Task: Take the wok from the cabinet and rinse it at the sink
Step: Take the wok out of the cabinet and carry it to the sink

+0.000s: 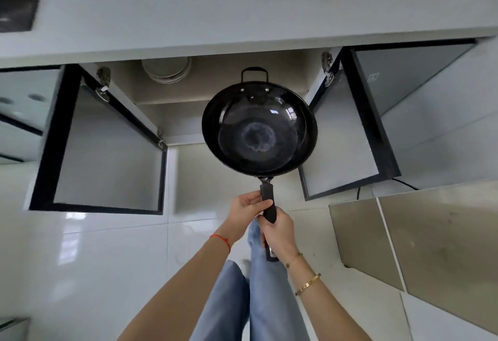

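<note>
One view only, from the camera on your head. It looks steeply down and forward, along your forearms to the open cabinet (167,114) under the countertop (242,12). Your hands sit close below the lens; the cabinet lies further off. The wide angle bends the doors outward and takes in the floor (80,260) beneath you.

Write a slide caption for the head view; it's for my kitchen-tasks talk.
Both hands, left and right, grip the black wok by its handle before the open cabinet.
</note>
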Demonstrator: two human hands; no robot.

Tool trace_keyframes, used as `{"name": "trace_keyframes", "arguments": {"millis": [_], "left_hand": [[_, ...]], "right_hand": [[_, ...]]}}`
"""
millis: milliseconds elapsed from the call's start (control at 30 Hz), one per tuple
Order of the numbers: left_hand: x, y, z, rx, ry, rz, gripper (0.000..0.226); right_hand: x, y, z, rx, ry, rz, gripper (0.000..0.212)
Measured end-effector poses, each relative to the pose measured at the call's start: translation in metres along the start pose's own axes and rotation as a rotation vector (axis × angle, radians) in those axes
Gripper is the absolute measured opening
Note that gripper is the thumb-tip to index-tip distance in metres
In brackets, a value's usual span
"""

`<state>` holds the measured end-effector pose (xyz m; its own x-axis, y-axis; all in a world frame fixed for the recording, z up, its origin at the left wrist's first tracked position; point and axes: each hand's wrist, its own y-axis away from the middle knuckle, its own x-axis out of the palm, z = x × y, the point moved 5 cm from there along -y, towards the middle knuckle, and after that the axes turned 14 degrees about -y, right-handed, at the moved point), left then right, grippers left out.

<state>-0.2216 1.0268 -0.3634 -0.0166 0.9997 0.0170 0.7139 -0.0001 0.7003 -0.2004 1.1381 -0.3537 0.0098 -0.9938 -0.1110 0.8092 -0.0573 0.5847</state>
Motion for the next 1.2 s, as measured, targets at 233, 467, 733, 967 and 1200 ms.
{"name": "trace_keyframes", "arguments": {"millis": [233,467,733,967,1200], "left_hand": [[0.015,0.111,-0.007,-0.034,-0.058,-0.014,0.041],[0.031,0.182,-0.011,-0.016,-0.064,-0.019,0.039],[0.045,0.210,-0.027,-0.001,-0.013,-0.062,0.040],[0.063,0.215,-0.050,0.037,0.080,-0.128,0.037],[0.071,0.220,-0.076,0.113,0.219,-0.227,0.036]], "right_hand": [[-0.025,0.100,0.005,-0.012,0.050,-0.031,0.004],[-0.047,0.167,0.017,-0.064,0.066,-0.022,0.019],[-0.066,0.186,0.042,-0.106,0.113,0.033,0.019],[-0.087,0.178,0.078,-0.192,0.177,0.128,0.024],[-0.097,0.163,0.115,-0.228,0.200,0.291,0.006]]}}
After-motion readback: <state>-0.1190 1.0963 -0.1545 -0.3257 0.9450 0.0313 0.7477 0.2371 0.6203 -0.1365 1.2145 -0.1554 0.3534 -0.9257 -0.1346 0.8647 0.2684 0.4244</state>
